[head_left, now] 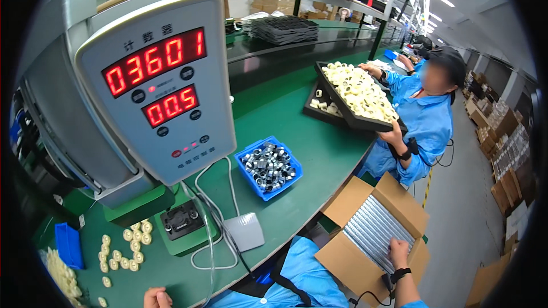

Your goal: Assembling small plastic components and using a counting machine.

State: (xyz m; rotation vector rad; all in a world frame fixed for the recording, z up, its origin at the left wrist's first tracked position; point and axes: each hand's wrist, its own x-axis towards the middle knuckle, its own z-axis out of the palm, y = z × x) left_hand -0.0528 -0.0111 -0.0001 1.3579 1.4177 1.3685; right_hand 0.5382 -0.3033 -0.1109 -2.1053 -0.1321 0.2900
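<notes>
Under the right hand (399, 252), the carton (348, 261) runs lengthwise — down rightward.

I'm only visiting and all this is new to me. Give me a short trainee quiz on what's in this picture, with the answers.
1. Multiple choice: what fills the blue bin in the middle of the green table?
a) folded cloths
b) small metal parts
c) wooden blocks

2. True or false: the co-worker has both hands on the tilted black tray of pale yellow pieces.

3. Short answer: which of the camera wearer's hands is over the open cardboard box?

Key:
1. b
2. True
3. The right hand; the left hand is at the picture's lower edge.
</notes>
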